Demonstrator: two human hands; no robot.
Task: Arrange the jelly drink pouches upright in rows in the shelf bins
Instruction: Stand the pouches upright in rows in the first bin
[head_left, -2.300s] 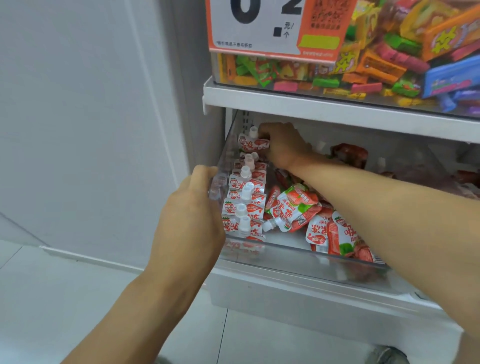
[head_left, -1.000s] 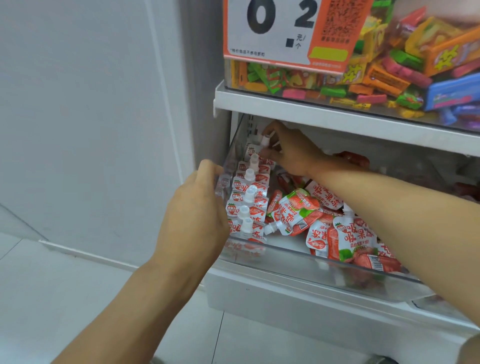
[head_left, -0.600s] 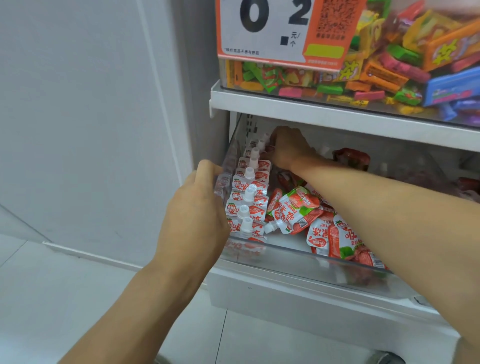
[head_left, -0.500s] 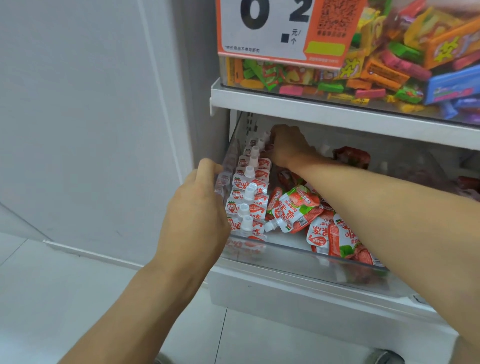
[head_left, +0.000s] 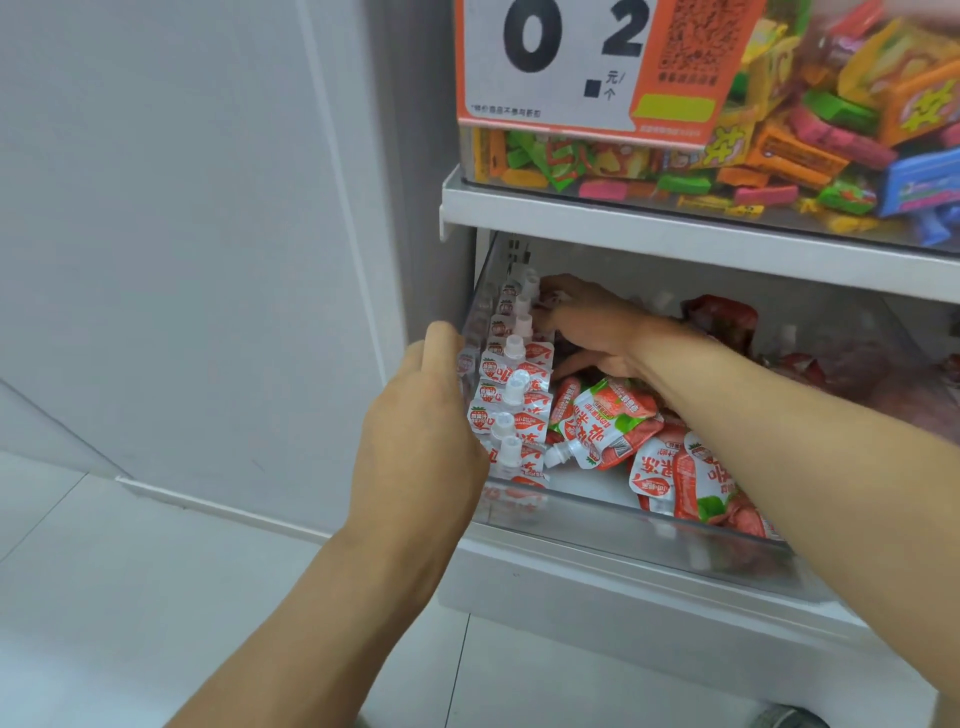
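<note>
Right hand (head_left: 597, 332) dropped lower by upright pouches (head_left: 511, 395); loose pouches (head_left: 613, 426) beside

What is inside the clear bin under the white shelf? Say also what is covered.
Inside the clear bin: a row of upright pouches along its left wall and loose pouches lying jumbled. The right hand and forearm cover whatever lies beneath them.

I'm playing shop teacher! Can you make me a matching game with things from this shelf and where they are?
Things:
1. upright pouch row
2. loose pouch pile
3. price sign
4. left hand

Places:
A. on the upper candy bin
B. jumbled in the middle of the clear bin
C. along the clear bin's left wall
D. at the clear bin's left front corner

Pairs: 1-C, 2-B, 3-A, 4-D
</note>
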